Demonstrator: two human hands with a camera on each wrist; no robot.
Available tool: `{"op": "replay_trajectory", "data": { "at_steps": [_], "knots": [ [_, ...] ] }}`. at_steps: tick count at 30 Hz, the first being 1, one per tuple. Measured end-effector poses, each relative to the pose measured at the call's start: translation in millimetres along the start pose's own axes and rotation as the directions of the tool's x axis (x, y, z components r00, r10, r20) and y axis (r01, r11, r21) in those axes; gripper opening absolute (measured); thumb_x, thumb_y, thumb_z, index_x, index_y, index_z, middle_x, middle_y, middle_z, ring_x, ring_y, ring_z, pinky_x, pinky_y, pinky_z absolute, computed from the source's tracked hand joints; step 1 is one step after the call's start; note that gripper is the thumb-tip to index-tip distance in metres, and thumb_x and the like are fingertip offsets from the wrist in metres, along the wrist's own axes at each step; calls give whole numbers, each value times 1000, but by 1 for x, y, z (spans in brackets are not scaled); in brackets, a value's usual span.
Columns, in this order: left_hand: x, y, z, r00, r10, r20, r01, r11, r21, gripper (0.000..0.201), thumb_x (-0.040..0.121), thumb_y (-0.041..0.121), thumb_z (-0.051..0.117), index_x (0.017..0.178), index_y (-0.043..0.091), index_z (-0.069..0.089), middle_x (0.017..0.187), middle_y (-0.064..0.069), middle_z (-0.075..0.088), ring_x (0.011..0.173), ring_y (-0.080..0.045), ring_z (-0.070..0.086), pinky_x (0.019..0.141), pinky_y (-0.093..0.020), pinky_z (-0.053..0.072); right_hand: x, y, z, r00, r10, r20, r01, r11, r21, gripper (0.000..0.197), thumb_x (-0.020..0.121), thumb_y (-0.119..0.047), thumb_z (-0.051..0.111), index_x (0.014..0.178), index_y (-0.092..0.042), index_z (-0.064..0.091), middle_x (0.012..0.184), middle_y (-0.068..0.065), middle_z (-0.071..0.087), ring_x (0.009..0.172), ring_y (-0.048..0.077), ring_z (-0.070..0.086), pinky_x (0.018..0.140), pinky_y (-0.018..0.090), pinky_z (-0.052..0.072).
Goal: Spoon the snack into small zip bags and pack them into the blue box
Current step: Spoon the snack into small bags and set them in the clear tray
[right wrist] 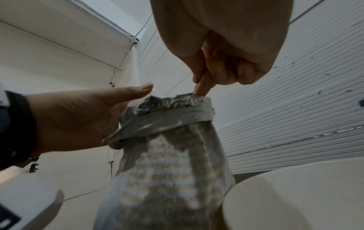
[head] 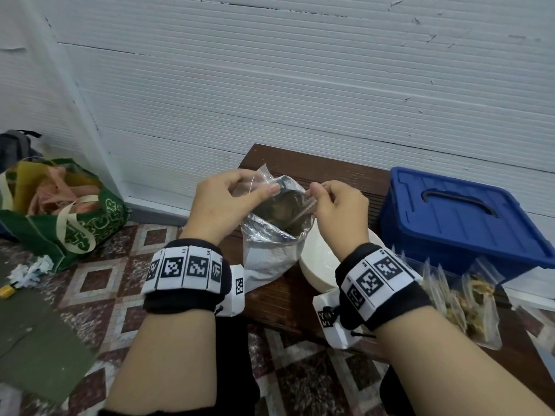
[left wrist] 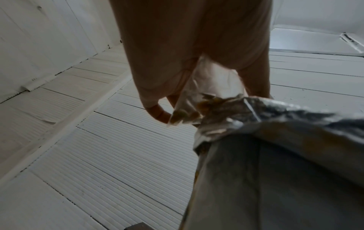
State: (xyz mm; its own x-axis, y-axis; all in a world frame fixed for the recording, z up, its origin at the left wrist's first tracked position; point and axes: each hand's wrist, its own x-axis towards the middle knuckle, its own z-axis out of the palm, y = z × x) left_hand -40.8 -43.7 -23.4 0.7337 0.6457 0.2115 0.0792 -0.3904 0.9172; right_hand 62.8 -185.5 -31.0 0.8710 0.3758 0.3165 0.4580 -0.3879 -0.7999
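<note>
A silver foil snack bag [head: 267, 250] stands open on the dark wooden table [head: 315, 166], and both hands are at its mouth. My left hand [head: 258, 184] pinches a small clear zip bag [head: 264, 175] by its top edge. In the left wrist view a few snack pieces lie inside that zip bag [left wrist: 187, 112], just above the foil bag [left wrist: 275, 140]. My right hand [head: 313, 190] pinches a thin clear handle, seemingly the spoon [head: 303, 208], which slants down into the foil bag [right wrist: 173, 155]. The blue box [head: 456, 217] sits at the right with its lid on.
A white bowl [head: 315, 265] stands just right of the foil bag, under my right wrist. Several filled zip bags [head: 468, 304] lie in front of the blue box. On the tiled floor to the left is a green tote bag [head: 75, 223]. A white ribbed wall is behind.
</note>
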Motion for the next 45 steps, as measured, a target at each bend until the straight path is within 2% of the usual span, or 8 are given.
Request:
{"op": "replay_trajectory", "data": {
  "at_steps": [3,7,10,22,28,33,40,45],
  "knots": [
    [-1,2,-2,999,18,-30,-18,1000,-18,19,71,42,79,85,34,69,77,21,69,86,4,64,82,-20,51,6,-1,-10,991,100,-93,-95,994,55,26,96,-24,52,78,-15,68,66,-4,61,58,7,52,60,21,42],
    [0,3,-10,997,67,-43,-65,997,47,30,71,40,80,97,32,67,80,24,65,76,19,58,69,-2,45,18,-3,-24,955,194,-226,-172,978,114,27,96,-25,52,77,-16,68,75,6,69,71,17,64,66,26,48],
    [-1,4,-14,997,71,2,-70,992,108,30,69,43,80,93,38,63,84,24,64,78,16,58,71,-7,45,28,-6,-37,937,208,-281,-181,976,117,28,96,-24,51,76,-16,69,77,10,70,72,19,64,65,25,49],
    [2,4,-10,987,23,159,-64,965,256,61,58,54,80,113,28,71,94,17,69,90,9,58,73,-5,37,43,-26,-58,941,162,-296,-140,986,94,28,97,-22,49,81,-13,70,63,-9,53,57,3,47,63,22,37],
    [4,2,-5,985,15,172,-66,953,294,81,40,76,66,109,35,71,91,23,67,101,-6,59,103,-43,43,41,-30,-45,962,173,-211,-157,984,88,29,96,-20,50,76,-14,69,64,-8,56,70,15,57,68,26,46],
    [4,2,-3,982,21,187,-76,954,292,79,39,79,64,107,37,70,89,24,65,100,-9,60,101,-47,43,42,-29,-35,962,202,-185,-189,978,85,31,96,-21,50,77,-8,71,56,-3,51,53,11,46,63,24,39],
    [0,9,3,987,71,147,-110,953,282,43,45,81,67,75,52,57,81,27,62,92,-5,61,97,-47,45,41,-29,-26,958,249,-141,-230,963,142,32,96,-22,51,77,-11,73,72,4,66,65,10,54,73,27,47],
    [3,1,3,991,75,113,-102,962,255,55,40,87,60,82,50,59,83,28,63,96,-6,62,99,-45,46,38,-30,-28,977,134,-168,-100,975,198,30,97,-27,50,79,-15,71,64,-9,64,58,-7,54,61,8,40]
  ]
}}
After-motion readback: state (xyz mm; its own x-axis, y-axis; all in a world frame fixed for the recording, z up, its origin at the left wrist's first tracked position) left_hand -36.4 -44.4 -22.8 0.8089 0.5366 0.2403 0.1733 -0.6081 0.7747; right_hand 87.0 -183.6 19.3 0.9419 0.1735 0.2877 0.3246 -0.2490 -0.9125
